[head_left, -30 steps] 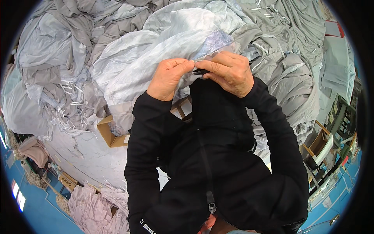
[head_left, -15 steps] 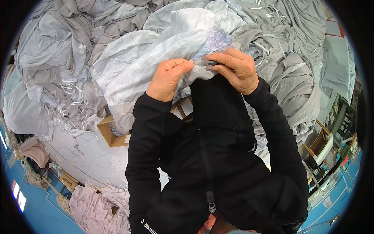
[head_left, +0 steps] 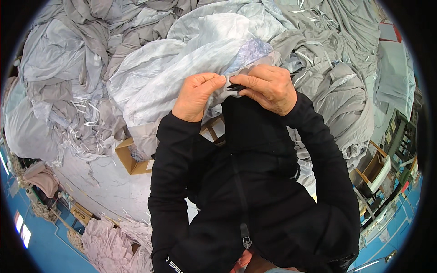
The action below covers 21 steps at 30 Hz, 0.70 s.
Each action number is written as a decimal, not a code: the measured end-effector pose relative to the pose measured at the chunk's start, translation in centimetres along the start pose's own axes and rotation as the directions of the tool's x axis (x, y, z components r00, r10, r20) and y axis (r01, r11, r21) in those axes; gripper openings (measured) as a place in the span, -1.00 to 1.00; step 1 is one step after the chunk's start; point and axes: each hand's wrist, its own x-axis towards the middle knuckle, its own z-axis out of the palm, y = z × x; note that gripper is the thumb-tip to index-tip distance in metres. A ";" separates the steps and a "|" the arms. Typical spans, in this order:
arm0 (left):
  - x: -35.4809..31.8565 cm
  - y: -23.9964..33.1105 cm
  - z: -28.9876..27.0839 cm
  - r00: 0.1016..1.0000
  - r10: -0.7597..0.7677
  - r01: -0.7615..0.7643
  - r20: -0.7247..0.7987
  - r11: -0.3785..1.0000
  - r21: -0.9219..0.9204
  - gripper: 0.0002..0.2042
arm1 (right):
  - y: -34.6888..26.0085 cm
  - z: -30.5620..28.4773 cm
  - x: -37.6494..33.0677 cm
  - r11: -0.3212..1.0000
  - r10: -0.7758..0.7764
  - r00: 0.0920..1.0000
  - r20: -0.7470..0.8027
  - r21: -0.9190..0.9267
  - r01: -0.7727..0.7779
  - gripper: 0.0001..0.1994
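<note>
My left hand [head_left: 198, 94] is closed in a pinch on the edge of a pale grey-blue fabric piece [head_left: 168, 75], which spreads out beyond both hands. Right beside it, my right hand [head_left: 269, 87] is closed round small dark thread snips [head_left: 235, 87]; their pointed blades show at the fabric edge, close to the left fingertips. The snips' handle is hidden inside the palm. A bluish patterned patch [head_left: 248, 54] of the cloth lies just past the right fingers.
Heaps of grey fabric [head_left: 337, 91] with white ties surround the work, also a grey heap [head_left: 59, 59] at left. An open cardboard box [head_left: 129, 159] stands left of my arm. Pinkish cloth [head_left: 107, 245] lies lower left. Folded pale fabric [head_left: 395, 75] and a wooden frame [head_left: 373, 168] are at right.
My right hand has moved left, toward the left hand, bringing the snips' blades close to the left fingertips. The left hand has shifted slightly down, still pinching the fabric edge.
</note>
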 end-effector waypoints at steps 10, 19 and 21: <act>0.1 0.0 -0.2 1.000 -0.026 0.027 0.015 0.999 -0.029 -0.86 | 0.0 0.3 0.2 1.000 -0.021 0.999 -0.025 -0.004 0.020 -0.58; 0.0 0.1 -0.1 1.000 -0.021 0.021 0.000 1.000 0.008 -0.84 | 0.1 0.5 0.3 0.998 -0.051 0.998 -0.042 -0.023 0.050 -0.56; 0.0 0.1 0.1 0.999 -0.016 0.017 -0.027 1.000 0.014 -0.84 | 0.1 0.4 0.4 0.998 -0.059 0.997 -0.047 -0.031 0.057 -0.57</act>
